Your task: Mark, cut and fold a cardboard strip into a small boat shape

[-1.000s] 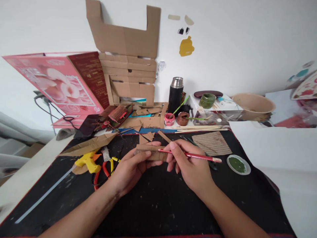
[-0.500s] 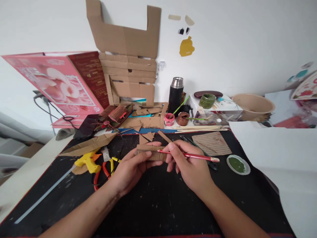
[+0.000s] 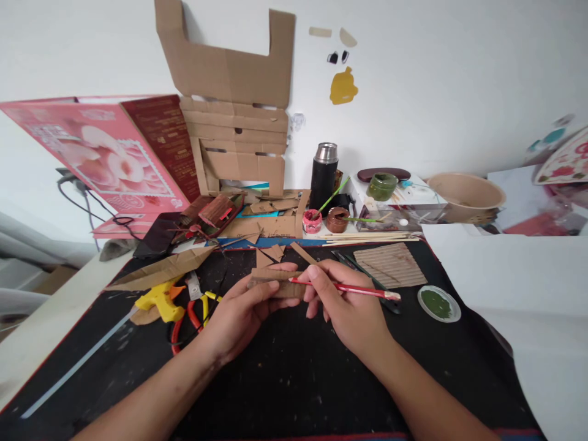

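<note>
A small brown piece of cardboard (image 3: 283, 285) is gripped in my left hand (image 3: 243, 309), the thumb lying on its face and the fingers behind it. My right hand (image 3: 346, 300) pinches a red pencil (image 3: 353, 288), whose tip meets the cardboard near its middle. Some right-hand fingers curl by the cardboard's right end; whether they touch it I cannot tell. Just beyond the hands lie cardboard scraps (image 3: 271, 253) and a thin cardboard strip (image 3: 303, 252).
Left of my hands lie a yellow glue gun (image 3: 160, 300) and red-and-yellow-handled pliers (image 3: 195, 312). To the right are corrugated cardboard (image 3: 390, 264) and a lid of green paint (image 3: 436, 304). Behind stand paint jars (image 3: 337, 220) and a black thermos (image 3: 324, 177).
The whole view has shifted slightly, so things appear a little further left. The pencil's rear end has swung slightly left; both hands keep their holds.
</note>
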`<state>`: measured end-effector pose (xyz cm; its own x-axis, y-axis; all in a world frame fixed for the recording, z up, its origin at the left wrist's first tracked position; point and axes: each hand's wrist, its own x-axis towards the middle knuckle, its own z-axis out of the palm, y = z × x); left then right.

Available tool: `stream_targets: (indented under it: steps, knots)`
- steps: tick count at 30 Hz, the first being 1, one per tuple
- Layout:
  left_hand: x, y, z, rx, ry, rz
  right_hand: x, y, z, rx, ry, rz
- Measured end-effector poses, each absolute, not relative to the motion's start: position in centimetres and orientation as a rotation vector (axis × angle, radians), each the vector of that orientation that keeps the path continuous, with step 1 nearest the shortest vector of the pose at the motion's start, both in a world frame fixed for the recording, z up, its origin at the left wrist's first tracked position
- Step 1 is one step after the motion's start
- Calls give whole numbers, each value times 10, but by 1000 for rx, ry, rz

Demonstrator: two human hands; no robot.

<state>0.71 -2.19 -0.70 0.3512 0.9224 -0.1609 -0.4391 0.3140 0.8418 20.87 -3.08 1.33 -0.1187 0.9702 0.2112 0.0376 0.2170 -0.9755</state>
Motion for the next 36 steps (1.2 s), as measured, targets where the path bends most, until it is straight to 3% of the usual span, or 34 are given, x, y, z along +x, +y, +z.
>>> stream_targets:
  steps: [36]
  knots:
    - [7,-22,-6,801,727,1017,209,-30,12,-983,-1351,1179]
